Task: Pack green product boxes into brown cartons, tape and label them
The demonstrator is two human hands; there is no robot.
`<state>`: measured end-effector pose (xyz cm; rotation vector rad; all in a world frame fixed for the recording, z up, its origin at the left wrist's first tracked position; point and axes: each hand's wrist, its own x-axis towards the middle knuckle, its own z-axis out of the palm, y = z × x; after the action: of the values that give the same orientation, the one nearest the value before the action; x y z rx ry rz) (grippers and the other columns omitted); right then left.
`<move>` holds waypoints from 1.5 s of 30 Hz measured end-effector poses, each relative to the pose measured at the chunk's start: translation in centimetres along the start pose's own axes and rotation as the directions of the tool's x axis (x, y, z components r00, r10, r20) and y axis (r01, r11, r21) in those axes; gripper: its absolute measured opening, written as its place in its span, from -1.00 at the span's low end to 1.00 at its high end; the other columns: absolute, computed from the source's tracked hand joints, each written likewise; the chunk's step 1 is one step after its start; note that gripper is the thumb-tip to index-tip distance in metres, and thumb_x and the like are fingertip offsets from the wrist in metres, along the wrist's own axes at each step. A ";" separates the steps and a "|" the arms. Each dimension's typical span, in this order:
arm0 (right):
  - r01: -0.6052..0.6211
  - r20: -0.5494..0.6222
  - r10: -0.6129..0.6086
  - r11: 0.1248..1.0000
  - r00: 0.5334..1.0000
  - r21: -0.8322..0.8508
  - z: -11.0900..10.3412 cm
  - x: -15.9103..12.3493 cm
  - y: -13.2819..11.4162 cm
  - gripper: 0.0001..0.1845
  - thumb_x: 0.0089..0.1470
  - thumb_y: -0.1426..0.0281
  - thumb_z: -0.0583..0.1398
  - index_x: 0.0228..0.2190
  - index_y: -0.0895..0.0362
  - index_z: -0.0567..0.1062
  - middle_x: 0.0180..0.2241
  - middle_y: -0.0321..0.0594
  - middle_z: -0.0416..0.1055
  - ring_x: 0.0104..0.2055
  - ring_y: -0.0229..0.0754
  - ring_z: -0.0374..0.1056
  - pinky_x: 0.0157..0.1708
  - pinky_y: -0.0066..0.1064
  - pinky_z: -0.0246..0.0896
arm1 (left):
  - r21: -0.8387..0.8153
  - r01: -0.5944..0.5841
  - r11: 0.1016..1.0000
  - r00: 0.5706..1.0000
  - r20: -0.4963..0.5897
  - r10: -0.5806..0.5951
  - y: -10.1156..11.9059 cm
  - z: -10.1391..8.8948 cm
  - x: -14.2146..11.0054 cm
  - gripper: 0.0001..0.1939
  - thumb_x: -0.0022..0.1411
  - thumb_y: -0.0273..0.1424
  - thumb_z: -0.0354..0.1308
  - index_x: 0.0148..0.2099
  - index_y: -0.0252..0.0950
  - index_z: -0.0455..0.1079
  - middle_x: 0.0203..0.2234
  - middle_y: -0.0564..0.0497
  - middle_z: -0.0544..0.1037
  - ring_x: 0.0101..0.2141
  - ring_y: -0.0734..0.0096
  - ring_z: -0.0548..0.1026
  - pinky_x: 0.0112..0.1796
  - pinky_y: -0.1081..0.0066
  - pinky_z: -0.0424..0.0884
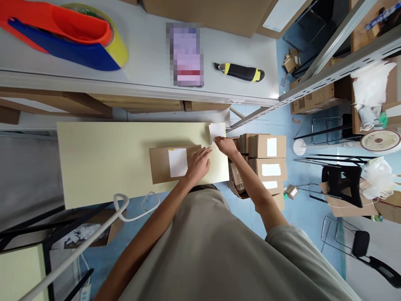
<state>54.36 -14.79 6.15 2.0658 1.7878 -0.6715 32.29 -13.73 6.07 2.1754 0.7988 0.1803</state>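
- One brown box (160, 166) in the head view lies on the pale tabletop (100, 163); it looks stiff and light, best lifted by both ends.
- The left hand (199, 164) lies almost flat on its right end, gripping nothing.
- The right hand (226, 146) bends its fingers at a thin, floppy white paper (216, 129); I cannot tell if it pinches.
- Stacked boxes (257, 146) look shut; an open box (116, 230) holds crumpled white stuff (81, 235).

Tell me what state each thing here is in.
Left hand: open, on the cardboard box
Cardboard box: lying flat, labelled; whether sealed, unclear
Right hand: fingers bent, at the white paper
White paper: partly covered by the right hand
Utility knife: blade out
Phone: screen lit
Tape dispenser: loaded with tape
Stacked boxes: labelled
Fan: running or not, unclear
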 end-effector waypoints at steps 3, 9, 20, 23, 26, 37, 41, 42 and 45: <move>-0.030 -0.115 0.030 1.000 0.993 0.007 -1.9 0.6 0.8 -0.52 0.60 0.33 -0.10 0.16 0.16 0.56 0.14 0.10 0.61 0.07 0.07 0.58 -0.05 -0.28 0.32 | 0.070 -0.042 0.997 0.998 0.053 0.038 0.0 0.5 3.2 -0.41 0.49 -0.54 -0.04 0.49 -0.42 0.34 0.50 -0.27 0.35 0.50 0.03 0.30 0.49 0.02 0.22; -0.103 -0.282 0.110 0.994 0.953 0.039 -6.8 2.9 2.5 -0.47 0.60 0.33 -0.13 0.09 0.17 0.61 0.08 0.07 0.61 -0.02 0.05 0.54 -0.11 -0.28 0.26 | 0.198 -0.096 0.975 0.979 0.198 0.056 -0.9 1.4 9.8 -0.27 0.41 -0.58 0.01 0.55 -0.76 0.12 0.56 -0.55 0.12 0.57 -0.17 0.11 0.53 -0.01 0.08; -0.193 -0.327 0.187 0.981 0.926 0.015 -8.3 7.7 4.0 -0.49 0.58 0.33 -0.07 0.09 0.20 0.64 0.01 0.12 0.65 -0.02 0.11 0.55 -0.06 -0.24 0.31 | 0.165 -0.027 0.986 0.966 0.260 -0.017 -4.4 4.0 13.4 -0.02 0.26 -0.50 0.20 0.60 -0.77 -0.05 0.59 -0.60 -0.08 0.60 -0.30 -0.07 0.53 -0.13 0.01; -0.207 -0.320 0.197 0.978 0.927 0.003 -8.2 8.5 4.2 -0.46 0.59 0.29 -0.08 0.11 0.22 0.64 -0.04 0.14 0.67 -0.01 0.14 0.55 -0.04 -0.20 0.33 | 0.136 -0.016 0.991 0.969 0.247 -0.019 -5.0 4.2 14.1 0.04 0.24 -0.46 0.23 0.62 -0.75 -0.11 0.60 -0.59 -0.11 0.60 -0.32 -0.09 0.53 -0.17 -0.01; -0.215 -0.318 0.203 0.977 0.926 -0.003 -8.0 9.2 4.4 -0.44 0.59 0.26 -0.09 0.09 0.27 0.63 -0.07 0.19 0.65 0.03 0.18 0.53 -0.01 -0.18 0.35 | 0.106 0.000 0.994 0.969 0.246 -0.026 -5.3 4.2 14.8 0.04 0.23 -0.46 0.25 0.61 -0.77 -0.08 0.59 -0.62 -0.10 0.60 -0.35 -0.08 0.53 -0.18 -0.03; -0.225 -0.285 0.231 0.973 0.930 0.055 -8.3 10.5 4.5 -0.58 0.56 0.28 0.00 0.05 0.22 0.59 -0.09 0.13 0.63 0.18 0.23 0.43 0.22 -0.02 0.28 | 0.022 0.044 0.999 0.973 0.225 -0.047 -4.8 4.0 15.7 0.02 0.24 -0.43 0.28 0.58 -0.80 -0.04 0.58 -0.67 -0.08 0.59 -0.42 -0.09 0.52 -0.22 -0.08; -0.246 -0.292 0.271 0.962 0.917 0.120 -8.7 10.3 4.8 -0.64 0.55 0.29 0.05 0.02 0.22 0.58 -0.15 0.08 0.63 0.14 0.13 0.44 0.26 -0.06 0.23 | 0.073 0.077 0.994 0.967 0.239 -0.092 -4.0 4.6 16.6 0.09 0.20 -0.38 0.39 0.58 -0.80 -0.03 0.57 -0.71 -0.06 0.59 -0.47 -0.10 0.52 -0.22 -0.11; -0.250 -0.300 0.274 0.961 0.914 0.117 -8.8 10.2 4.9 -0.63 0.55 0.30 0.04 0.01 0.23 0.58 -0.15 0.09 0.63 0.13 0.11 0.45 0.26 -0.08 0.23 | 0.078 0.092 0.993 0.966 0.237 -0.108 -3.8 4.9 16.8 0.11 0.19 -0.36 0.41 0.58 -0.80 -0.02 0.57 -0.71 -0.06 0.59 -0.48 -0.11 0.52 -0.23 -0.11; -0.266 -0.329 0.282 0.959 0.901 0.095 -9.0 9.9 5.8 -0.61 0.52 0.35 0.01 -0.05 0.25 0.60 -0.13 0.13 0.63 0.12 0.11 0.48 0.22 -0.08 0.27 | 0.051 0.142 0.988 0.964 0.219 -0.150 -3.2 5.6 17.3 0.16 0.18 -0.27 0.45 0.59 -0.75 0.00 0.58 -0.68 -0.06 0.58 -0.54 -0.14 0.51 -0.27 -0.11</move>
<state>62.33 -2.69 7.93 2.5281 1.6025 -0.2917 46.51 -5.39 -2.20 2.1129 0.8344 -0.1514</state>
